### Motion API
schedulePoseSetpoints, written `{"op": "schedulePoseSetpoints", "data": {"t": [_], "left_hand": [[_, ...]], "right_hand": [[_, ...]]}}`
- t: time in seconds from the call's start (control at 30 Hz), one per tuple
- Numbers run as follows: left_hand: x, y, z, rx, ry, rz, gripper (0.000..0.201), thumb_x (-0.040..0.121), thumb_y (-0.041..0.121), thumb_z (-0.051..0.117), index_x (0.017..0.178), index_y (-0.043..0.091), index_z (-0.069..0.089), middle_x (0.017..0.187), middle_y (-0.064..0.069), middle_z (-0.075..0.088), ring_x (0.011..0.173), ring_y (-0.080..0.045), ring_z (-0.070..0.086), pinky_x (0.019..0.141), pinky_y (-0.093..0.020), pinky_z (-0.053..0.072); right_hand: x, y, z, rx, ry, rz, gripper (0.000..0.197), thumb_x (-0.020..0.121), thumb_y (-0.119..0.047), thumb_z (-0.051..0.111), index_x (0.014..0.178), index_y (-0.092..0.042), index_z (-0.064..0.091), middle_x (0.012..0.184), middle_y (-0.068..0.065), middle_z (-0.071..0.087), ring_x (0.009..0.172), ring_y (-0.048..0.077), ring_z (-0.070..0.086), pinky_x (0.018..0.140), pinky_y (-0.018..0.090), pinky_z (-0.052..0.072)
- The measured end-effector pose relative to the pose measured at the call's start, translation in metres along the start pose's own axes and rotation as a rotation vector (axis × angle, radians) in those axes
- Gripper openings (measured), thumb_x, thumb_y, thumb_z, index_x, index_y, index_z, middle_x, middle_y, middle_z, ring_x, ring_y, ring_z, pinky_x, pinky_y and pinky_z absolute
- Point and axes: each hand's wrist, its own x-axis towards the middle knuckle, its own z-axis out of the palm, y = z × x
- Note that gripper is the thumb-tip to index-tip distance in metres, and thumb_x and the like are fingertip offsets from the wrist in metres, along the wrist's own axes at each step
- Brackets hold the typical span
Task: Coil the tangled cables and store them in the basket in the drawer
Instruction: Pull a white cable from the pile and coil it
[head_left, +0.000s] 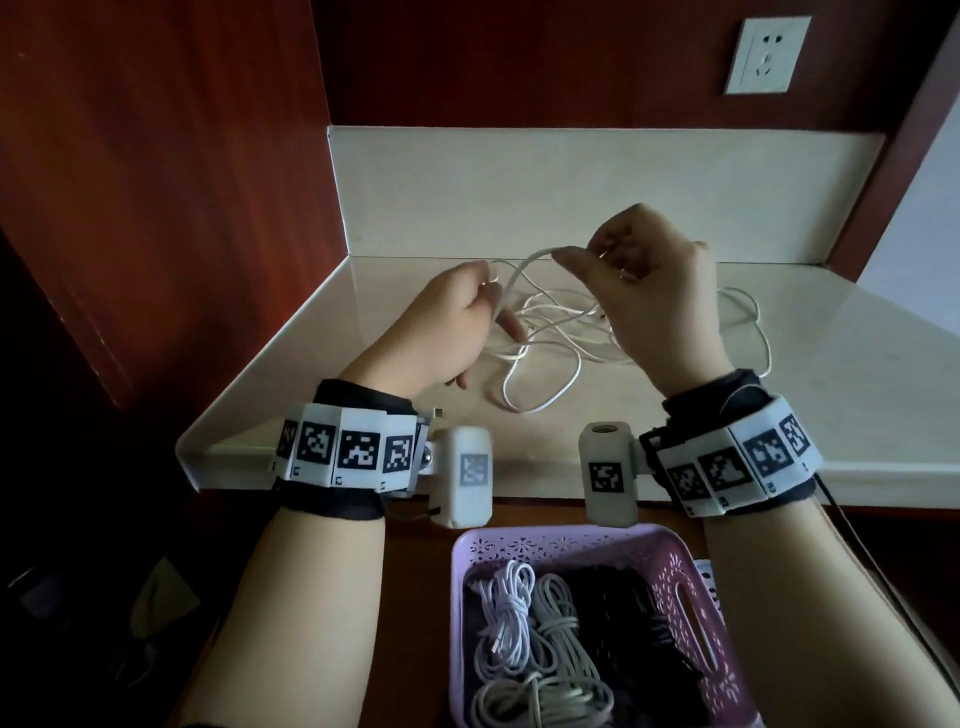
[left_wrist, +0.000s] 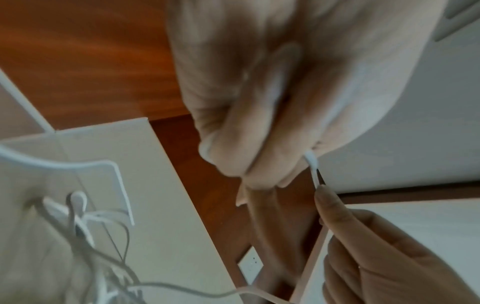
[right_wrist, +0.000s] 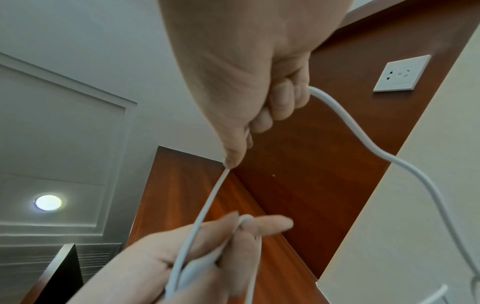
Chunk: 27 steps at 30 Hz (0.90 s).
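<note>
A tangled white cable (head_left: 550, 332) lies spread on the pale countertop (head_left: 857, 364). My left hand (head_left: 457, 322) grips one end of it above the counter's left part, fingers curled round the cable (left_wrist: 283, 67). My right hand (head_left: 654, 291) is raised to the right and pinches the same cable (right_wrist: 207, 205) between thumb and finger, so a short arc spans the two hands. The rest of the cable trails down to the tangle behind my right hand. Below the counter, a purple basket (head_left: 691, 613) sits in the open drawer with several coiled white, grey and black cables inside.
Red-brown wood panels close the left side and the back. A white wall socket (head_left: 768, 54) is at the upper right. The counter's front edge (head_left: 519, 470) runs just behind my wrists. A dark object lies at the lower left, below the counter.
</note>
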Motion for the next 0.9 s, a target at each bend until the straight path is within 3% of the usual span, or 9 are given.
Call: {"op": "schedulePoseSetpoints", "data": {"t": [0.13, 0.27, 0.43, 0.53, 0.63, 0.73, 0.8, 0.87, 0.9], "left_hand": [[-0.007, 0.013, 0.004, -0.31, -0.077, -0.032, 0.038, 0.105, 0.024, 0.028, 0.111, -0.001, 0.055, 0.052, -0.006, 0.062, 0.025, -0.012, 0.024, 0.03, -0.017, 0.015], [-0.019, 0.027, 0.001, -0.29, -0.276, 0.064, 0.063, 0.104, 0.039, 0.015, 0.074, 0.013, 0.064, 0.033, 0.003, 0.049, 0.021, -0.008, 0.018, 0.031, -0.023, 0.005], [-0.016, 0.022, -0.002, -0.578, -0.356, 0.103, 0.042, 0.104, 0.026, 0.028, 0.12, -0.002, 0.054, 0.064, -0.01, 0.067, 0.02, -0.007, 0.024, 0.03, -0.011, 0.012], [-0.013, 0.016, -0.004, -0.701, -0.284, 0.153, 0.043, 0.104, 0.027, 0.026, 0.122, -0.001, 0.053, 0.065, -0.009, 0.067, 0.021, -0.003, 0.026, 0.03, -0.006, 0.016], [-0.011, 0.012, -0.012, -0.883, -0.219, 0.208, 0.051, 0.102, 0.033, 0.021, 0.126, -0.003, 0.047, 0.076, -0.005, 0.071, 0.022, 0.0, 0.029, 0.027, -0.009, 0.018], [-0.015, 0.015, -0.024, -0.972, -0.204, 0.264, 0.055, 0.103, 0.033, 0.009, 0.127, -0.003, 0.042, 0.095, -0.001, 0.073, 0.023, 0.002, 0.032, 0.027, -0.01, 0.021], [-0.02, 0.02, -0.032, -0.981, -0.179, 0.31, 0.054, 0.104, 0.031, 0.006, 0.125, -0.002, 0.043, 0.107, -0.001, 0.071, 0.024, 0.003, 0.031, 0.028, -0.01, 0.019], [-0.022, 0.023, -0.037, -1.023, -0.189, 0.357, 0.055, 0.104, 0.031, 0.005, 0.124, -0.003, 0.044, 0.119, -0.002, 0.066, 0.024, 0.002, 0.033, 0.028, -0.009, 0.019], [-0.023, 0.025, -0.038, -1.043, -0.199, 0.376, 0.056, 0.104, 0.031, 0.005, 0.124, -0.003, 0.044, 0.125, -0.003, 0.062, 0.024, 0.002, 0.034, 0.028, -0.009, 0.019]], "right_hand": [[-0.002, 0.002, 0.005, -0.011, 0.125, 0.039, 0.037, 0.076, -0.046, 0.071, 0.069, -0.014, 0.057, 0.043, -0.006, 0.035, 0.044, 0.015, 0.03, 0.048, 0.029, 0.028], [-0.001, 0.004, 0.008, 0.019, 0.171, 0.032, 0.037, 0.076, -0.043, 0.074, 0.066, -0.011, 0.058, 0.047, -0.001, 0.034, 0.047, 0.013, 0.028, 0.049, 0.027, 0.027], [0.002, 0.009, 0.016, 0.11, 0.089, 0.159, 0.041, 0.08, -0.039, 0.072, 0.06, -0.008, 0.053, 0.049, -0.007, 0.035, 0.049, 0.005, 0.029, 0.05, 0.017, 0.025], [0.003, 0.012, 0.026, 0.269, -0.085, 0.226, 0.033, 0.09, -0.026, 0.063, 0.069, 0.0, 0.06, 0.052, 0.003, 0.046, 0.05, 0.008, 0.039, 0.051, 0.019, 0.033], [0.0, 0.012, 0.037, 0.295, -0.315, 0.237, 0.018, 0.095, -0.025, 0.053, 0.083, -0.019, 0.065, 0.07, 0.0, 0.063, 0.069, 0.009, 0.056, 0.074, 0.027, 0.045], [-0.01, 0.017, 0.045, 0.078, -0.573, 0.193, 0.02, 0.098, -0.025, 0.048, 0.108, -0.02, 0.065, 0.109, -0.009, 0.064, 0.107, 0.002, 0.053, 0.112, 0.038, 0.023], [-0.015, 0.021, 0.046, -0.033, -0.69, 0.164, 0.027, 0.098, -0.019, 0.048, 0.123, -0.018, 0.058, 0.143, -0.005, 0.045, 0.138, 0.007, 0.029, 0.116, 0.041, -0.001], [-0.016, 0.021, 0.045, -0.052, -0.696, 0.152, 0.025, 0.098, -0.014, 0.047, 0.121, -0.016, 0.057, 0.15, 0.004, 0.035, 0.145, 0.016, 0.017, 0.116, 0.042, 0.0], [-0.016, 0.022, 0.044, -0.041, -0.659, 0.156, 0.022, 0.098, -0.014, 0.046, 0.116, -0.015, 0.058, 0.143, 0.01, 0.044, 0.141, 0.019, 0.028, 0.116, 0.045, 0.008]]}}
